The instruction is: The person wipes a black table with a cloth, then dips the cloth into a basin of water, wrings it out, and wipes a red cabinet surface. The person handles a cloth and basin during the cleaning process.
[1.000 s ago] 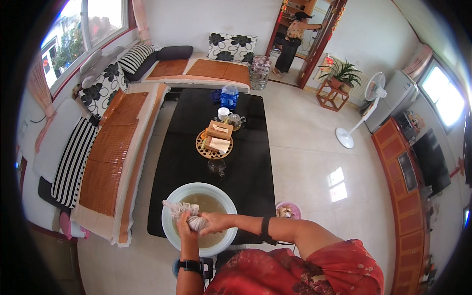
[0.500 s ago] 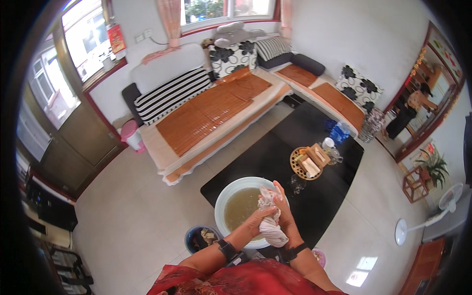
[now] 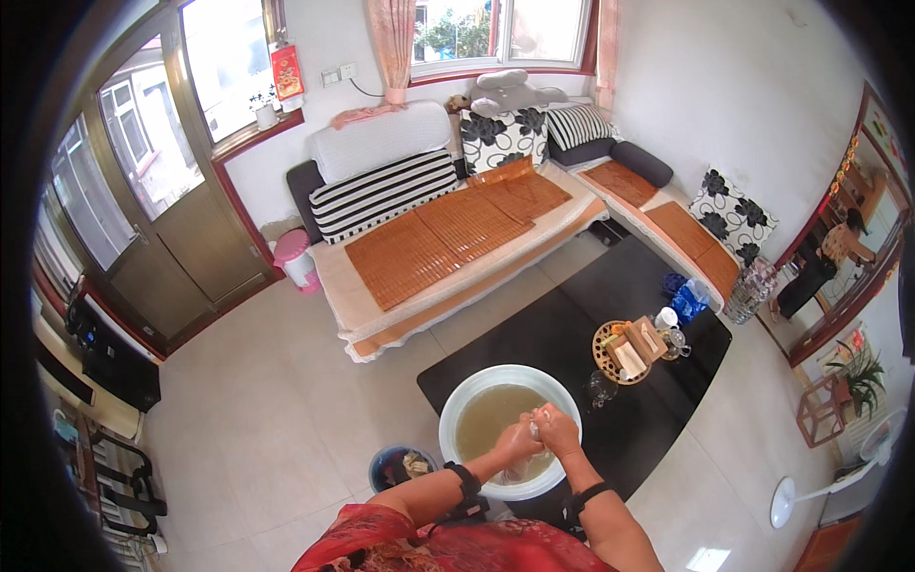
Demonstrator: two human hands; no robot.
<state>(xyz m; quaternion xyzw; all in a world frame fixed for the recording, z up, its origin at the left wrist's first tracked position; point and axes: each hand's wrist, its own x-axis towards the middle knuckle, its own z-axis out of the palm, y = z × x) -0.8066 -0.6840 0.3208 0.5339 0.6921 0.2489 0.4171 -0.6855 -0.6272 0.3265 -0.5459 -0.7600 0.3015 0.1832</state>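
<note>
A wide pale-blue basin (image 3: 450,416) holds cloudy, brownish water (image 3: 484,418) and stands at the near end of a black table. Over its right half my left hand (image 3: 516,442) and my right hand (image 3: 557,428) are pressed close together, both closed on a wet whitish cloth (image 3: 520,469). Part of the cloth hangs below my left hand, close to the water; most of the rest is hidden inside my fingers. What kind of cloth it is I cannot make out.
Left of the basin, a blue bucket (image 3: 389,467) has dark and pale cloths in it. On the black table (image 3: 562,315), a round basket (image 3: 610,364) carries a tissue box (image 3: 631,359), with a glass (image 3: 600,386) beside it. A sofa (image 3: 457,238) lies beyond; another person (image 3: 827,257) stands in the far-right doorway.
My hands have closed tightly together round the cloth, and my right fingers, upright before, are now folded over. The cloth's twisted end no longer sticks out toward me. The whole view has shifted.
</note>
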